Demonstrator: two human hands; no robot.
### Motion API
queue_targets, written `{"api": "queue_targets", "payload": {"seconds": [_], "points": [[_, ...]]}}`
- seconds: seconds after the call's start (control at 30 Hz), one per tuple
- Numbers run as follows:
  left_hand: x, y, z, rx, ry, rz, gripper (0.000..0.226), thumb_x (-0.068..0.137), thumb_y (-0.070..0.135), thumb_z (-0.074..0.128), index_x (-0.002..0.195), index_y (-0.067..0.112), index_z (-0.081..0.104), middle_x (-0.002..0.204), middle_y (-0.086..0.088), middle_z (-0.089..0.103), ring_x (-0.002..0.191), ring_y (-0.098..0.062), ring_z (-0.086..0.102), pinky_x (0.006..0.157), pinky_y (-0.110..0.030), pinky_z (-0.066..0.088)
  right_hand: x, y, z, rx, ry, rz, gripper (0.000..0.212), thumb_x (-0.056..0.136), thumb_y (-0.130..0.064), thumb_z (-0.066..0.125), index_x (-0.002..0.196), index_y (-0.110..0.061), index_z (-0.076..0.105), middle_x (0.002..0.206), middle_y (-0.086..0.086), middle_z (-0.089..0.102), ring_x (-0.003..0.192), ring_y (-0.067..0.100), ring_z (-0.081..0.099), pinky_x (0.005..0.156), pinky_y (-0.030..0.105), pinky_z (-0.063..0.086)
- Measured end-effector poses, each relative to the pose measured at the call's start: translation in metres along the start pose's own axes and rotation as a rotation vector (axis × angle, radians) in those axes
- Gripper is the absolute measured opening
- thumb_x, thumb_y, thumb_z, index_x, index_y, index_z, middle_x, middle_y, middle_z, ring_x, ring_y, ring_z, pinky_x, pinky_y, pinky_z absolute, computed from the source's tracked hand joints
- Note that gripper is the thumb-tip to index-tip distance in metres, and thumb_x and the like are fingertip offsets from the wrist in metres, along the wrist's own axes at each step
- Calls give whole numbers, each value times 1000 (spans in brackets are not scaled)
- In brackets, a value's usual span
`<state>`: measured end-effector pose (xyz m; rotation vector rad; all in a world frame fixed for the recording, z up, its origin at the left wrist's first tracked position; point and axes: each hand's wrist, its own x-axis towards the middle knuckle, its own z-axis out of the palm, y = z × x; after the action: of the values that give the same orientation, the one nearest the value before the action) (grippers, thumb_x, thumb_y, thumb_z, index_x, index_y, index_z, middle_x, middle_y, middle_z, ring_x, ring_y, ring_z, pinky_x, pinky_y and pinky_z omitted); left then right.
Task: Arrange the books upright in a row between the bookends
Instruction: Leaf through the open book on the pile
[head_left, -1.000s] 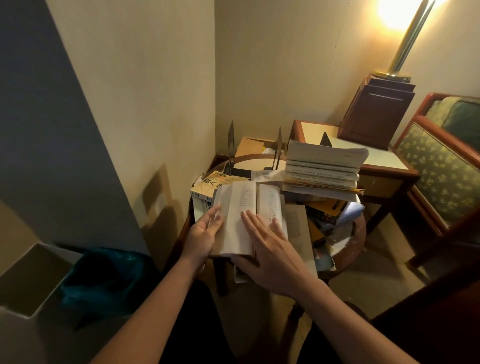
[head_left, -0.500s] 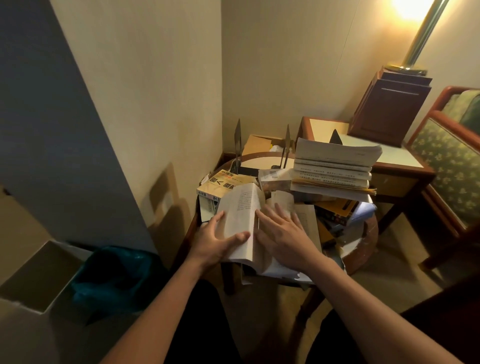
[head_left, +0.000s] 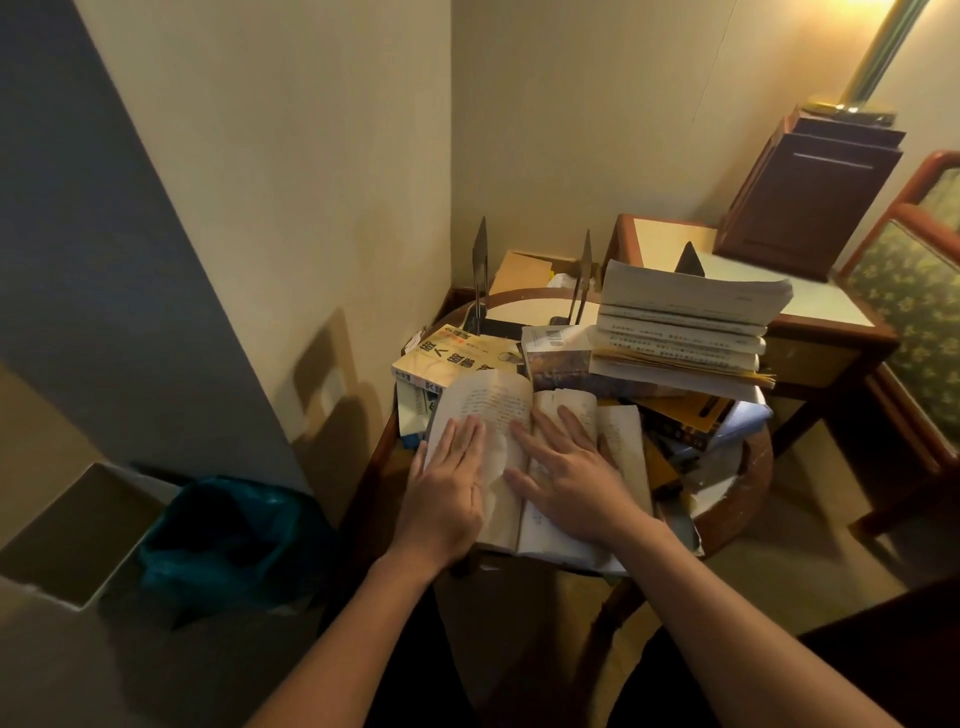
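An open book (head_left: 501, 410) lies on the near side of a small round table (head_left: 748, 467). My left hand (head_left: 449, 483) presses flat on its left page with straight fingers. My right hand (head_left: 569, 473) lies flat on the right page, fingers spread. Behind it lies a yellow book (head_left: 457, 358), and at the right a stack of several white books (head_left: 680, 327) sits on more scattered books. Two thin metal bookends (head_left: 480, 270) (head_left: 583, 280) stand upright at the back of the table with nothing between them.
A teal-lined bin (head_left: 228, 535) stands on the floor at the left, beside the wall. A wooden side table (head_left: 810, 317) with a dark box (head_left: 810, 192) and a lamp pole is at the back right. An upholstered chair (head_left: 914, 291) stands at the far right.
My left hand let go of the book's left edge and now lies flat on the left page. The book has been spread open flatter. The camera came closer.
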<state>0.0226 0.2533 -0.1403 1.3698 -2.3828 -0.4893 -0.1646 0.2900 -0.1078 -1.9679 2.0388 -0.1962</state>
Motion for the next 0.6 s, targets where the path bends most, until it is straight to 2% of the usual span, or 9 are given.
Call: {"api": "queue_targets", "payload": {"seconds": [0.13, 0.2, 0.3, 0.4, 0.47, 0.6], "points": [[25, 3, -8, 105, -89, 6, 59, 101, 28, 20, 158, 27, 7, 166, 12, 5, 153, -9, -2, 125, -47, -2, -1, 0, 0, -19, 4, -11, 69, 93, -75, 25, 153, -54, -2, 161, -23, -17, 146, 7, -29, 114, 40, -10], [40, 4, -12, 148, -98, 0, 56, 105, 28, 24, 159, 27, 9, 166, 12, 8, 154, -13, 1, 124, -51, 0, -1, 0, 2, -34, 2, -19, 69, 94, -74, 22, 153, -52, -6, 159, -24, -20, 145, 7, -30, 117, 44, -10], [57, 13, -21, 200, -64, 38, 56, 105, 26, 27, 159, 24, 12, 167, 7, 12, 154, -18, 2, 123, -55, 5, -2, 1, 2, 5, 0, -9, 75, 96, -72, 21, 156, -40, -12, 155, -25, -22, 145, 4, -29, 121, 41, -8], [59, 24, -23, 231, -8, 130, 55, 104, 28, 25, 158, 22, 15, 166, 4, 14, 154, -16, 4, 124, -52, 7, -3, 4, 0, 61, -12, -12, 74, 100, -65, 19, 157, -31, -13, 159, -21, -18, 145, 1, -27, 125, 49, 0], [55, 23, -20, 217, -27, 99, 53, 107, 36, 21, 158, 21, 17, 166, 4, 15, 153, -13, 7, 124, -49, 8, -3, 6, 0, 67, -15, -13, 66, 104, -56, 21, 158, -33, -8, 161, -22, -14, 146, 2, -25, 124, 52, 3], [46, 5, -10, 136, -70, 0, 55, 107, 43, 19, 158, 23, 14, 166, 7, 12, 152, -7, 9, 125, -45, 5, 0, 5, 3, 2, -40, -21, 64, 102, -59, 16, 157, -37, -7, 160, -23, -21, 145, 4, -30, 123, 52, -7]]}}
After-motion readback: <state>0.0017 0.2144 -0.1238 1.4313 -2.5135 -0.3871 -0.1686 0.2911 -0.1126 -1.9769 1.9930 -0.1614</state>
